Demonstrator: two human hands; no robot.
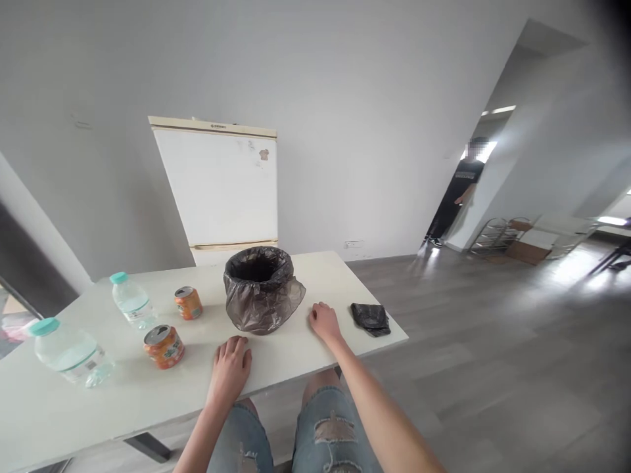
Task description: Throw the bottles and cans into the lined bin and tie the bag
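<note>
On the white table (pixel 305 358) stands a bin lined with a black plastic bag (pixel 261 299), its mouth open upward. My left hand (pixel 231 363) rests on the tabletop in front of the bin, fingers apart and holding nothing. To the bin's right, my right hand (pixel 324 320) lies on the table with its fingers curled; nothing shows in it. A folded black bag (pixel 371 319) lies near the right edge. Left of the bin are two orange cans, one farther back (pixel 188 303) and one nearer (pixel 164 347). Two clear bottles with teal caps (pixel 133 302) (pixel 73 355) stand at the left.
Behind the table a white fridge (pixel 221 187) stands against the grey wall. A person in dark clothes (pixel 456 190) is in the doorway at the right. Metal racks (pixel 495 235) and cardboard (pixel 527 251) are on the floor farther right.
</note>
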